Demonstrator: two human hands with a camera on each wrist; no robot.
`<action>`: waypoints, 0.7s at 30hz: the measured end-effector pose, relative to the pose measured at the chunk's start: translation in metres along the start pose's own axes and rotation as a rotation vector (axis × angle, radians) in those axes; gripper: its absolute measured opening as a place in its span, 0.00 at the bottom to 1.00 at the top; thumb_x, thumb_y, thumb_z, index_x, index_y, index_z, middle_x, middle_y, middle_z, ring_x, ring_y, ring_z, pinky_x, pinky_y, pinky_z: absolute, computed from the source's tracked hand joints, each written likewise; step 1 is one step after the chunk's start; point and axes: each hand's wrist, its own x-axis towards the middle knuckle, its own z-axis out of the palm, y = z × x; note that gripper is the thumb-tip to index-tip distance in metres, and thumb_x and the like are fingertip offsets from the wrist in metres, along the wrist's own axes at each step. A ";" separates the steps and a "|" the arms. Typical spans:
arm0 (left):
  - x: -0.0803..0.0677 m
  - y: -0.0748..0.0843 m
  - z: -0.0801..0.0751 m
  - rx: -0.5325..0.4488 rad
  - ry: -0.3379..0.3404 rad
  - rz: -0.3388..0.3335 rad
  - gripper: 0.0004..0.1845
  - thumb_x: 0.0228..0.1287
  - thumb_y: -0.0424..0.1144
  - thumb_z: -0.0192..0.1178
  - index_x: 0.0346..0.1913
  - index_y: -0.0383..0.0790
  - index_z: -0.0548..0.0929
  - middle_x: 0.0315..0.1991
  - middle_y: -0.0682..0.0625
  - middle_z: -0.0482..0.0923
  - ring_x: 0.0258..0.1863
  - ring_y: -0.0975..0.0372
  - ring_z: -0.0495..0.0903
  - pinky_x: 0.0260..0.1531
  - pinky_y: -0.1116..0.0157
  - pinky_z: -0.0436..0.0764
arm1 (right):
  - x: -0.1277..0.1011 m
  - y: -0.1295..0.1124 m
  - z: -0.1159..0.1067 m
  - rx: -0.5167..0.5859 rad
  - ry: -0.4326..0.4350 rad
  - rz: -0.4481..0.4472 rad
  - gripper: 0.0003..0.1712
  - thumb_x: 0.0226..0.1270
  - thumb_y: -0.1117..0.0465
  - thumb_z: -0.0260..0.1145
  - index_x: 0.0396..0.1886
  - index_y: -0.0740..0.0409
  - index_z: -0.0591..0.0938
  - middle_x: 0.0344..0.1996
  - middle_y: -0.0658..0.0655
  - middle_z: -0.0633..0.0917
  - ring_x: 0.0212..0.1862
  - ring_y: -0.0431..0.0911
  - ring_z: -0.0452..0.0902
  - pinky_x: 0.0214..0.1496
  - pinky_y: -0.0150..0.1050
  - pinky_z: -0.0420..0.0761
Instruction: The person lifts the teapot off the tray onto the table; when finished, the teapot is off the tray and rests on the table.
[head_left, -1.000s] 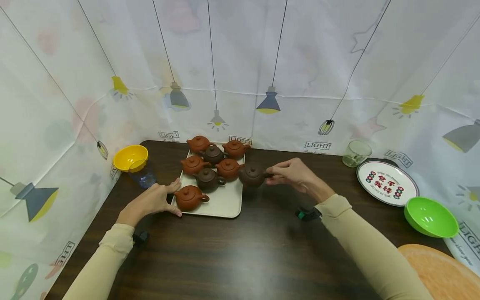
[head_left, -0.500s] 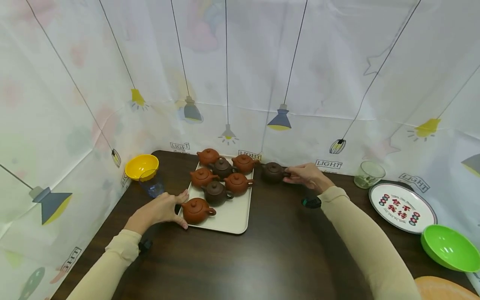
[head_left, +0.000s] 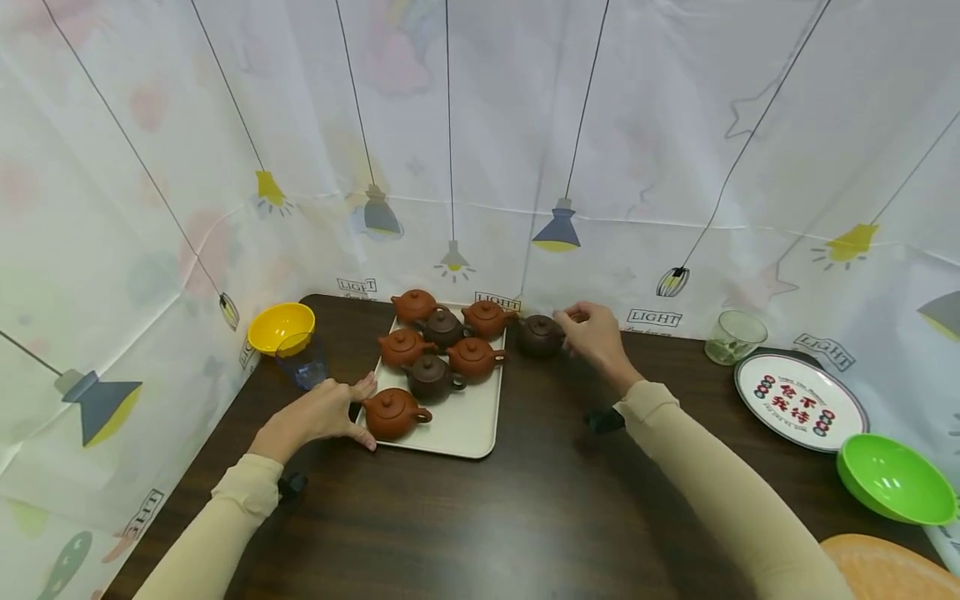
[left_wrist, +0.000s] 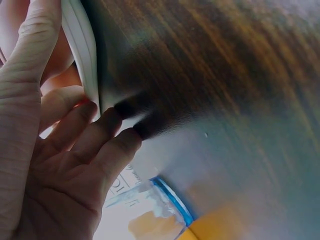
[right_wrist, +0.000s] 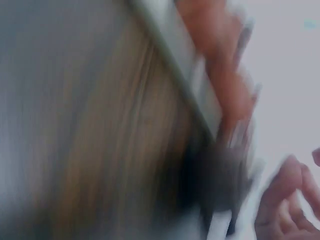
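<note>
Dark wood bench (head_left: 480, 517) w/ lamp-print curtain | L hand (head_left: 318, 414) spread flat, touching tray (head_left: 468, 429) edge | R hand (head_left: 596, 335) fingers relaxed beside dark teapot (head_left: 539, 336), teapot on bench just R of tray

teapot (head_left: 538, 335) right of tray (head_left: 467, 427)

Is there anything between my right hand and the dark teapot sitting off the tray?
Nothing visible. The right hand is right beside the dark teapot on the table, just right of the tray.
</note>
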 end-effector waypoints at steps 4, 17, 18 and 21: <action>0.000 -0.002 -0.001 -0.002 -0.002 -0.003 0.63 0.50 0.67 0.78 0.81 0.31 0.65 0.78 0.34 0.66 0.47 0.46 0.89 0.61 0.47 0.85 | -0.031 -0.040 0.047 0.287 -0.292 0.116 0.24 0.84 0.50 0.61 0.58 0.67 0.83 0.44 0.68 0.89 0.29 0.46 0.87 0.32 0.43 0.89; 0.002 -0.003 0.000 -0.003 0.005 0.016 0.63 0.51 0.67 0.78 0.80 0.30 0.66 0.78 0.33 0.66 0.42 0.52 0.89 0.61 0.48 0.86 | -0.087 -0.074 0.169 0.587 -0.553 0.340 0.10 0.80 0.65 0.65 0.52 0.67 0.83 0.50 0.68 0.88 0.44 0.52 0.94 0.57 0.48 0.91; 0.002 -0.003 0.001 -0.003 0.004 0.016 0.63 0.51 0.67 0.78 0.80 0.30 0.66 0.78 0.33 0.66 0.38 0.54 0.88 0.59 0.49 0.87 | -0.087 -0.073 0.172 0.591 -0.529 0.335 0.09 0.79 0.65 0.66 0.51 0.67 0.84 0.47 0.68 0.90 0.42 0.50 0.94 0.56 0.47 0.92; 0.001 -0.004 0.001 -0.007 0.001 0.007 0.63 0.51 0.67 0.78 0.81 0.30 0.65 0.78 0.32 0.65 0.26 0.63 0.77 0.49 0.56 0.88 | -0.089 -0.073 0.179 0.580 -0.476 0.324 0.07 0.76 0.65 0.69 0.46 0.65 0.87 0.41 0.69 0.92 0.38 0.47 0.94 0.56 0.44 0.91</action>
